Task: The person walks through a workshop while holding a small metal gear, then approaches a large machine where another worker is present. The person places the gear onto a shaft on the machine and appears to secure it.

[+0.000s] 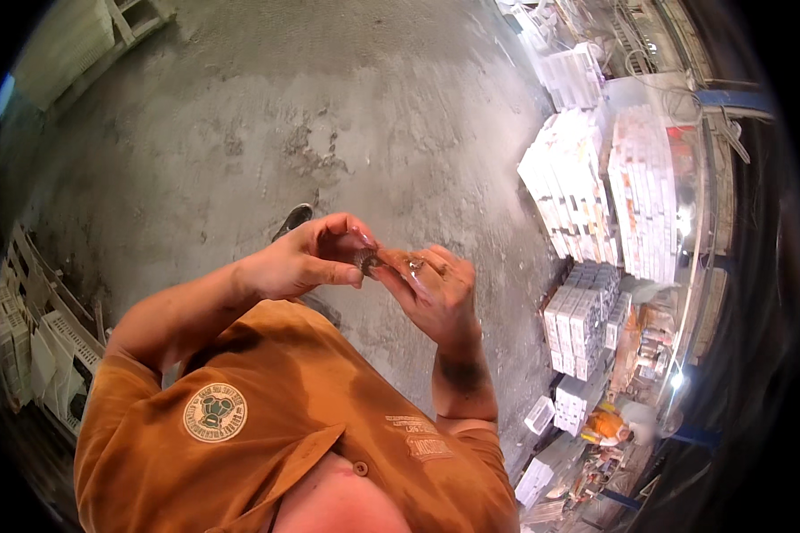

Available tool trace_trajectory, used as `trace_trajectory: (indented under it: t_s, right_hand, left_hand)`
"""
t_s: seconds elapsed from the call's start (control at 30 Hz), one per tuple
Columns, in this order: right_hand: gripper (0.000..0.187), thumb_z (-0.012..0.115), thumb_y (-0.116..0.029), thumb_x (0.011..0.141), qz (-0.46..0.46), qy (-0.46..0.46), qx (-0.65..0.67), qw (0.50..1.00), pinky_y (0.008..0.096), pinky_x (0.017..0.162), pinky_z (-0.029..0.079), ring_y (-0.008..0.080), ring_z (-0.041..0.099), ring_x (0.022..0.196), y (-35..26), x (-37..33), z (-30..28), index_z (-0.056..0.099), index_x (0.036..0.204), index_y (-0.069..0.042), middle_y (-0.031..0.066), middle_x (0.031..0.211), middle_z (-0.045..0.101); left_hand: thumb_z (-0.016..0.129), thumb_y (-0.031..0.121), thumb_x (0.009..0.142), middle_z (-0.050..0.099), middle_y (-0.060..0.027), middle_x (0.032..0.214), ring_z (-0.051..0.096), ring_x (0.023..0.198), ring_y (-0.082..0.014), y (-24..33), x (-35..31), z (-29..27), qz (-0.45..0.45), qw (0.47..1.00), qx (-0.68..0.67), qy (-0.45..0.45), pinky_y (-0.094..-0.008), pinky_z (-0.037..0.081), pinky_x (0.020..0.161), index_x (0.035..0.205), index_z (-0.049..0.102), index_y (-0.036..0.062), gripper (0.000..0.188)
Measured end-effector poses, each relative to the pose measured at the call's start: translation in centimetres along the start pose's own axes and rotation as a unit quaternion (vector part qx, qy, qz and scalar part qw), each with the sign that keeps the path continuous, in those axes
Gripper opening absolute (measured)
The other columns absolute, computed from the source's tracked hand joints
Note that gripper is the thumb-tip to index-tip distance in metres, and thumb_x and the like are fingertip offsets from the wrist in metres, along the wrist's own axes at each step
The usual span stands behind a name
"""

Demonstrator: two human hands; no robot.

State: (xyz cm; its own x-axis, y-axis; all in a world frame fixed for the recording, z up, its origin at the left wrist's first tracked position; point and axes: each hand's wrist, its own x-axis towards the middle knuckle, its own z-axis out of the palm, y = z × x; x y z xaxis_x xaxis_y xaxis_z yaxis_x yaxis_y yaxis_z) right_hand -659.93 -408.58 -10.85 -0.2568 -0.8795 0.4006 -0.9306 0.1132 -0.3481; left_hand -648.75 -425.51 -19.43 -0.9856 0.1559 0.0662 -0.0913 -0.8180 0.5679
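Leftmost, slatted white crates [73, 345] stand at the edge of a rough grey concrete floor [231, 169], with a dark shoe [295, 218] showing just beyond the person's left wrist. Next comes the left hand [307, 256], its thumb and fingers curved around a small dark ridged piece [364, 260]; whether those fingertips press on it or merely frame it cannot be told. The piece sits where the two hands meet, above the floor and in front of the brown shirt [302, 400]. From the other side, the right hand [441, 291] brings thumb and forefinger together, seemingly pinched at the piece's edge. Bright glints lie on its fingers; wetness or clear film, the view does not say.

For good handling, the left hand would best steady the piece lightly while the right makes small, controlled movements, with the ridges turned toward the eyes. Slick fingers could let so small a thing slip, so working with elbows tucked in seems wise.

Farther right stand stacked white boxes [571, 330], and beyond them, near the rim, a co-worker in orange [606, 425].
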Motion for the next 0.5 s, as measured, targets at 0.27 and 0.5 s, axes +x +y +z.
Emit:
trace_trajectory:
  t_s: [0.27, 0.5]
  right_hand:
    - [0.023, 0.081, -0.007, 0.07, -0.03, -0.039, 0.07, 0.996, 0.0321, 0.052, 0.049, 0.0219, 0.062, 0.062, 20.3, 17.1, -0.3, 0.07, 0.091, -0.008, 0.0042, 0.077, 0.067]
    - [0.025, 0.077, -0.006, 0.072, -0.017, -0.085, 0.063, 0.994, 0.0329, 0.053, 0.05, 0.0233, 0.063, 0.061, 35.7, 33.2, 0.9, 0.071, 0.096, -0.008, 0.0055, 0.074, 0.067]
  left_hand:
    - [0.066, 0.008, 0.091, 0.06, -0.0093, 0.114, 0.058, 0.102, -0.018, 12.1, 18.6, -8.5, -0.003, 0.999, 0.006, 0.051, -0.0305, 0.047, 0.081, 0.122, 0.051, 0.003, 0.034]
    - [0.066, 0.011, 0.091, 0.062, -0.0092, 0.112, 0.059, 0.101, -0.0183, 22.8, 33.9, -18.1, 0.033, 0.997, -0.034, 0.058, -0.0298, 0.047, 0.079, 0.122, 0.052, 0.0037, 0.035]
